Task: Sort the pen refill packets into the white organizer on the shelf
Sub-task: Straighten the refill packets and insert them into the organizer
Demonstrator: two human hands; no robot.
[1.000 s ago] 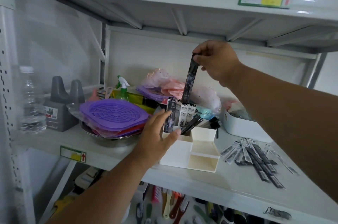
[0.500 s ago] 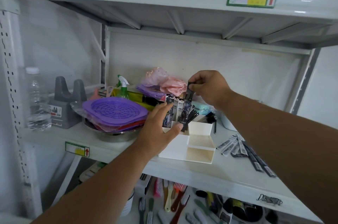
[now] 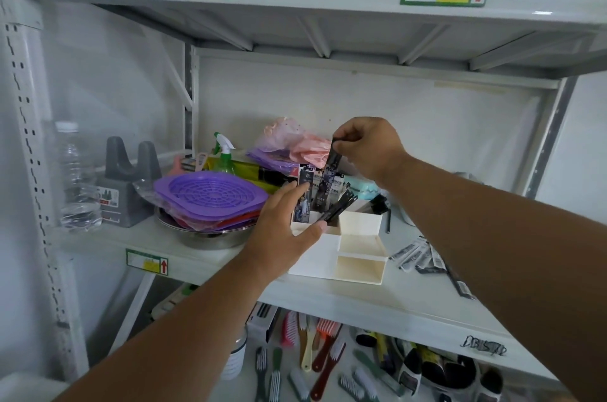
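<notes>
The white organizer point(image 3: 356, 255) stands on the middle shelf with its stepped front compartments facing me. Several refill packets point(image 3: 325, 194) stand upright in its tall back-left compartment. My right hand point(image 3: 368, 147) pinches the top of one dark packet point(image 3: 332, 162) whose lower end is down among the upright ones. My left hand point(image 3: 285, 227) lies against the organizer's left front, fingers straight against the standing packets and thumb over the rim. A loose heap of refill packets point(image 3: 423, 258) lies on the shelf to the organizer's right, partly hidden by my right forearm.
Left of the organizer a metal bowl point(image 3: 210, 237) holds purple strainers point(image 3: 210, 196). Behind are a green spray bottle point(image 3: 224, 155), pink bags point(image 3: 295, 145), a grey holder point(image 3: 126, 184) and a water bottle point(image 3: 77, 178). Brushes point(image 3: 315, 355) lie on the shelf below.
My right hand came down from high above the organizer, lowering the dark packet among the upright ones. My left hand stayed at the organizer's left front.
</notes>
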